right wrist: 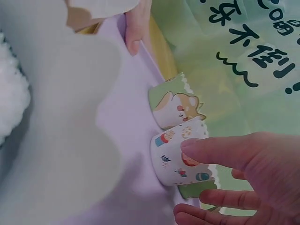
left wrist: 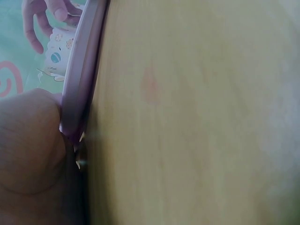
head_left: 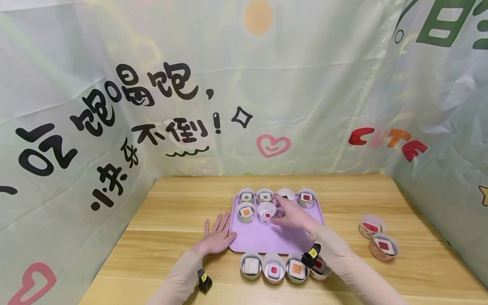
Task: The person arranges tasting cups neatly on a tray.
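On the purple tray (head_left: pixel 255 243), small patterned paper cups hold toy-like sushi pieces. My right hand (head_left: pixel 295 213) is at the right side of a white cup (head_left: pixel 266 212) with a white-and-red piece in the second row. In the right wrist view the thumb (right wrist: pixel 201 149) overlaps this cup's printed wall, while the other fingers are spread loosely behind it. To its left stands a cup with an orange-centred piece (head_left: pixel 246 212). My left hand (head_left: pixel 216 238) lies flat with fingers spread on the table, its thumb at the tray's left edge.
Several cups line the tray's back edge, among them a green-centred one (head_left: pixel 247 196) and a red-centred one (head_left: pixel 306 197). More cups, one with a plain white piece (head_left: pixel 251 265), stand before the tray. Two others (head_left: pixel 384 247) sit far right. Printed cloth (head_left: pixel 316 106) encloses the table.
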Tool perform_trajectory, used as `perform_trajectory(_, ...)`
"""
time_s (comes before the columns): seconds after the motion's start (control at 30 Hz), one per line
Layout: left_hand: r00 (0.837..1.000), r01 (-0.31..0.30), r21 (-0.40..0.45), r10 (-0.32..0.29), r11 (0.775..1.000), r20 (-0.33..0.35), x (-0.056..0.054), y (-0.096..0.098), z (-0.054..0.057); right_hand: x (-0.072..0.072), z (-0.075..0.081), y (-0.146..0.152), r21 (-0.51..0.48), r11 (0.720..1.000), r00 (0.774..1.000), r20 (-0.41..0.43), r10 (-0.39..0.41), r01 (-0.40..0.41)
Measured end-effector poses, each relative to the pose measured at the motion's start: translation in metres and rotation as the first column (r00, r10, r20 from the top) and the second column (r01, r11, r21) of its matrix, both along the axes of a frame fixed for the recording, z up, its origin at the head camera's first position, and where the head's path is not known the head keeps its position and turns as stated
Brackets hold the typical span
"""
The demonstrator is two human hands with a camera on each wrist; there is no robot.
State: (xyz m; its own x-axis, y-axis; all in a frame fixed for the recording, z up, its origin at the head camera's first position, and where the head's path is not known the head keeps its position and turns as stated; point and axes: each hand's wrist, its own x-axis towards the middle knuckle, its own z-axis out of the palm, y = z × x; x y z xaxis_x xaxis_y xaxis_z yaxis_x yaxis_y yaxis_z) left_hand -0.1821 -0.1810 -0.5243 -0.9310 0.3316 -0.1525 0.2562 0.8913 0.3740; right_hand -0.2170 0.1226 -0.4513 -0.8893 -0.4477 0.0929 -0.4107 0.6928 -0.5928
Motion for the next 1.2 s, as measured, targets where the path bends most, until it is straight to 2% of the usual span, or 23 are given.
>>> perform_trajectory(0.3,1.000,-0.004,0.014,0.004,1.000,0.006,0.001,0.000,0.000,0.006,0.007,0.007,-0.034,0.999,1.000,-0.016,0.026,-0.027)
perform_trajectory(0.6,1.000,-0.004,0.013,0.004,1.000,-0.001,0.001,0.001,0.001,0.011,0.015,0.021,-0.071,0.997,1.000,0.016,0.020,-0.019)
perform_trajectory(0.87,1.000,-0.004,0.015,0.003,1.000,0.004,0.001,0.000,0.000,0.018,0.018,0.038,-0.103,0.994,0.999,-0.020,0.046,-0.048)
perform_trajectory(1.2,1.000,-0.003,0.024,0.003,1.000,-0.001,0.002,0.000,0.001,0.028,0.034,0.054,-0.059,0.997,0.998,-0.038,0.044,-0.046)
